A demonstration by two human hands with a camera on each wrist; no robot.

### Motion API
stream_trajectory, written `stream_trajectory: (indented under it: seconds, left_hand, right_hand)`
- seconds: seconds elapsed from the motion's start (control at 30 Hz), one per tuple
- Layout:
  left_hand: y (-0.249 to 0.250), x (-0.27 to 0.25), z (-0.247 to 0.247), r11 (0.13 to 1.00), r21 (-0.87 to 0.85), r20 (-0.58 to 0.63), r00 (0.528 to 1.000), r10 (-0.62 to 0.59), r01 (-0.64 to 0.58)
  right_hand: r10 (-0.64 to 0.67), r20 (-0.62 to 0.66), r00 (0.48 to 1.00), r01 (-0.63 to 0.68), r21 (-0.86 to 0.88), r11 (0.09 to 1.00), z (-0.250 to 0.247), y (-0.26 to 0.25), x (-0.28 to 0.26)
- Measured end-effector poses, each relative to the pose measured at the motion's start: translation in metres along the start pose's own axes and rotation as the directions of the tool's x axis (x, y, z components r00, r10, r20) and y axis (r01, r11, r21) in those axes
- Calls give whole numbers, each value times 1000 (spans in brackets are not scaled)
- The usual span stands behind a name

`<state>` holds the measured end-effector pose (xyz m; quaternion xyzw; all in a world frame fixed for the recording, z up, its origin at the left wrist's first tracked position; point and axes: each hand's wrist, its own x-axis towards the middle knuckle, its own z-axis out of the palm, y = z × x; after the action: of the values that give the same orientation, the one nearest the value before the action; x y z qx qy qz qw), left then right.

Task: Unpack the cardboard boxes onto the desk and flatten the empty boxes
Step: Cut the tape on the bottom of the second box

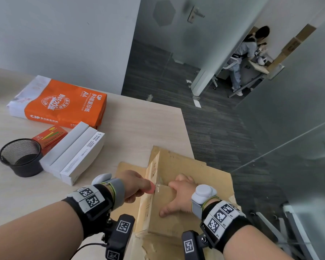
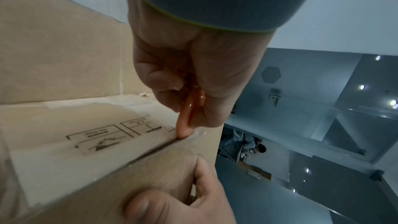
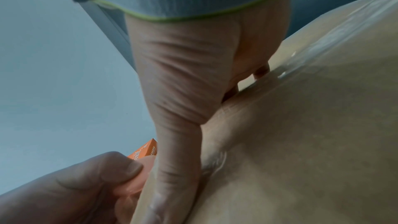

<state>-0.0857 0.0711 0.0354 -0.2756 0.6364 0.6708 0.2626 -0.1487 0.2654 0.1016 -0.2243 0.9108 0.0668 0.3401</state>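
A brown cardboard box (image 1: 188,166) sits at the desk's near right corner, with clear tape over its seam (image 2: 193,135). My left hand (image 1: 139,187) grips a small orange cutter (image 1: 150,188), and its tip touches the taped seam (image 1: 159,184). In the left wrist view the orange cutter (image 2: 189,108) is pinched between thumb and fingers. My right hand (image 1: 178,194) holds the box panel (image 3: 301,142) beside the seam, thumb (image 3: 172,168) flat on the cardboard and fingers curled over its far edge. What is inside the box is hidden.
On the wooden desk (image 1: 135,128) lie an orange A4 paper ream (image 1: 60,102), several white boxes (image 1: 73,156), a small red box (image 1: 49,136) and a black mesh cup (image 1: 21,156). The desk edge (image 1: 186,132) drops to grey carpet. A person (image 1: 246,59) stands beyond a glass door.
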Motion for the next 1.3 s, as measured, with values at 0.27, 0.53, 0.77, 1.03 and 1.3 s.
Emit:
stream_trajectory:
  seconds: [0.27,0.53,0.77,1.03,1.3]
  left_hand:
    - [8,2,-23,994,-105,-59,998,4,-10]
    - [10,9,-22,966,-255,-138,990,13,-49]
    - [3,13,-17,959,-283,-149,989,-13,-30]
    - [-4,15,-9,941,-339,-117,992,-36,-6]
    - [-7,15,-3,937,-348,-81,995,-51,19]
  right_hand:
    - [-26,-246,969,98,285,954,-9,14,0]
    - [-80,-141,987,68,-87,994,-18,13,27]
    - [-28,7,1000,29,-277,961,-25,-3,38]
    - [-11,67,998,29,-275,961,-34,-11,28]
    - [-18,54,998,32,-275,961,-32,-12,26]
